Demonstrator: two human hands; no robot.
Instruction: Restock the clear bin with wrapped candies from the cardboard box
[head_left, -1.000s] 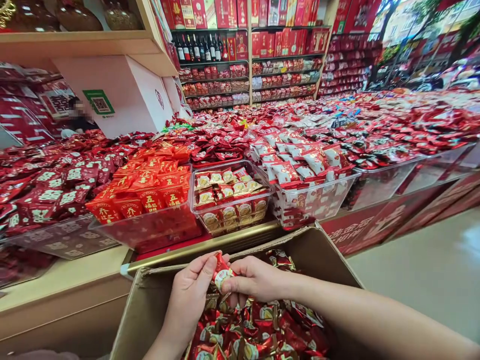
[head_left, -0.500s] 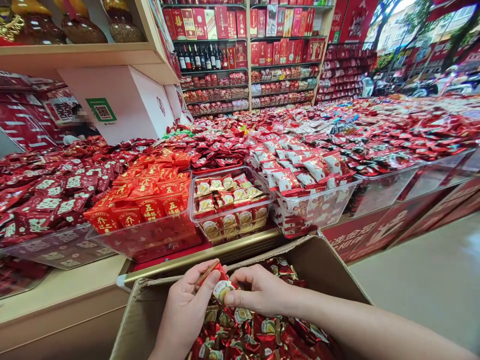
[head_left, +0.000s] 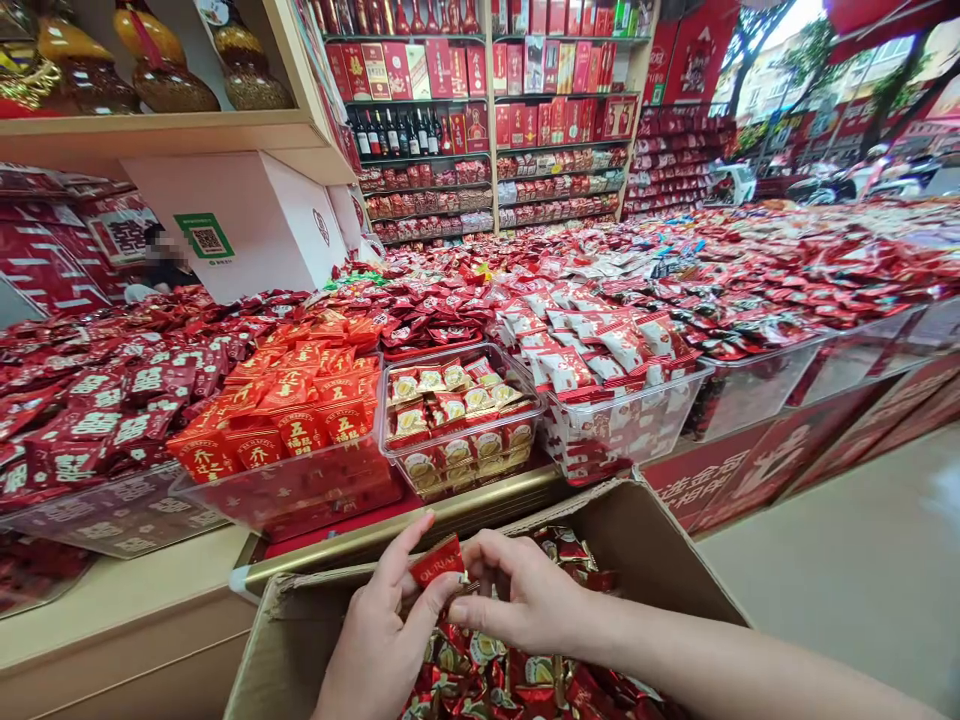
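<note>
Over an open cardboard box [head_left: 652, 535], my left hand [head_left: 390, 620] pinches a small red wrapped candy [head_left: 439, 563] between thumb and fingers, its lettered side facing up. My right hand [head_left: 529, 595] is curled at the candy's right end, thumb and fingers closed in around it; its fingertips are partly hidden. Below both hands, the box holds a heap of red and gold wrapped candies [head_left: 487, 650]. Just beyond the box, a clear plastic bin [head_left: 459, 440] contains similar candies set in neat rows.
A bin of orange-red packets [head_left: 300, 430] stands left of the candy bin, and one of white-and-red packets [head_left: 622, 345] stands right. Dark red packets [head_left: 97, 405] fill the far left. A gold-edged counter rim [head_left: 337, 550] runs behind the box. Shelves [head_left: 491, 120] rise at the back.
The candy has been turned in my fingers, so its red lettered side shows instead of the round picture. My left index finger has lifted away from it.
</note>
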